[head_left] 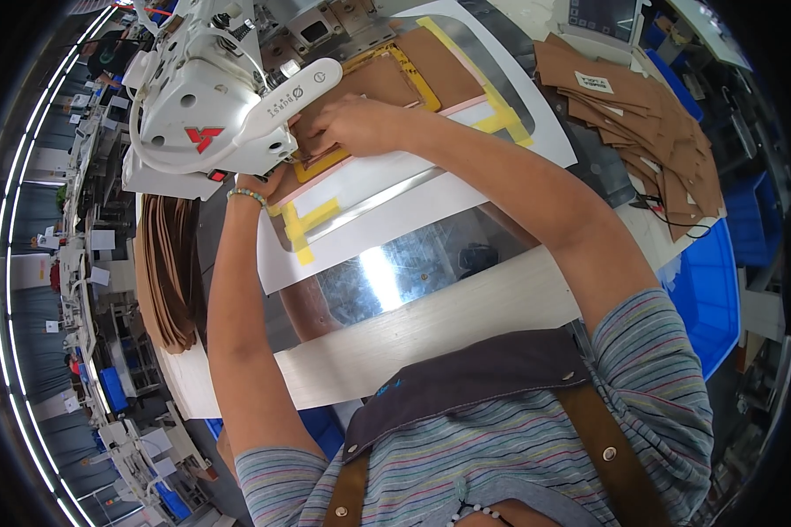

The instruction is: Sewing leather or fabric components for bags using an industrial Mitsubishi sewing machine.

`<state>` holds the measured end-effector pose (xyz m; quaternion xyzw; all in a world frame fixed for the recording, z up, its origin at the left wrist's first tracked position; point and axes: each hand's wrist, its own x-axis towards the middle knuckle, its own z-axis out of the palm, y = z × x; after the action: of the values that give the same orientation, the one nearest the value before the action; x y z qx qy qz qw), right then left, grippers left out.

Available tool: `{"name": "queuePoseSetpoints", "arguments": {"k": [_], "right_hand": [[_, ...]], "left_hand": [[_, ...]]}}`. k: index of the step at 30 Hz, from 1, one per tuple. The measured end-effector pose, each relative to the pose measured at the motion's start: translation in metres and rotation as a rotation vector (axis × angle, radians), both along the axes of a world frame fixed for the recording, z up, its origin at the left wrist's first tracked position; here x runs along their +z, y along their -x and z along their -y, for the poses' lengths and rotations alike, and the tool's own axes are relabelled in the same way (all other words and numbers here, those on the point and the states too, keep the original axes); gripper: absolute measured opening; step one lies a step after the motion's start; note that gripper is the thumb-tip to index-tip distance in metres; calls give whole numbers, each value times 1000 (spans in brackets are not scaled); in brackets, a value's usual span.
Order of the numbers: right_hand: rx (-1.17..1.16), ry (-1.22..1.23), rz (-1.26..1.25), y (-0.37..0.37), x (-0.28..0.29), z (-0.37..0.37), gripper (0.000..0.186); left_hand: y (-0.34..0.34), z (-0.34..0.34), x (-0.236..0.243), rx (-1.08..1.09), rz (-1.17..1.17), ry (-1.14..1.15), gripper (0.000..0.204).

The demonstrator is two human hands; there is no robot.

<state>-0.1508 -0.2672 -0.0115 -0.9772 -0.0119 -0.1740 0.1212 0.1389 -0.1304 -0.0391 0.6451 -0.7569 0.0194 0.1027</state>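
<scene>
A brown flat piece (380, 81), like leather or fabric, lies in a yellow-edged frame (424, 86) under a white sewing machine (206, 97). My right hand (358, 126) rests over the near left part of the frame, close to the machine's needle area. Its fingers are bent down and drawn together at the brown material; whatever is between them is hidden. My left hand (265, 182) reaches in below the machine head from the left, a beaded bracelet on its wrist. The machine covers most of that hand's fingers, so their grip does not show.
A white template sheet with yellow tape (304, 230) surrounds the frame. Stacked brown pieces stand at the left (163, 272); a fanned brown pile (637, 123) lies at the right. Beyond that pile's near end is a blue bin (710, 294). A control screen (602, 16) stands far right.
</scene>
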Motion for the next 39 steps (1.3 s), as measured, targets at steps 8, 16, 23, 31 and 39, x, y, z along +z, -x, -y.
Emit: {"name": "queuePoseSetpoints", "arguments": {"k": [8,16,23,31,39], "right_hand": [[1,-65,-59,5,10,-5,40],[-24,-109,-126,1,16,-6,34],[-136,143,-62,-6,1,-2,41],[-90,15,-121,1,7,-5,42],[30,-68,-87,11,7,-7,42]], "left_hand": [[-3,-11,-5,98,-170,-51,51],[21,-13,3,92,-214,42,38],[29,-25,-9,242,-587,172,37],[38,-47,11,592,-1064,111,28],[58,-98,29,375,-636,63,26]]}}
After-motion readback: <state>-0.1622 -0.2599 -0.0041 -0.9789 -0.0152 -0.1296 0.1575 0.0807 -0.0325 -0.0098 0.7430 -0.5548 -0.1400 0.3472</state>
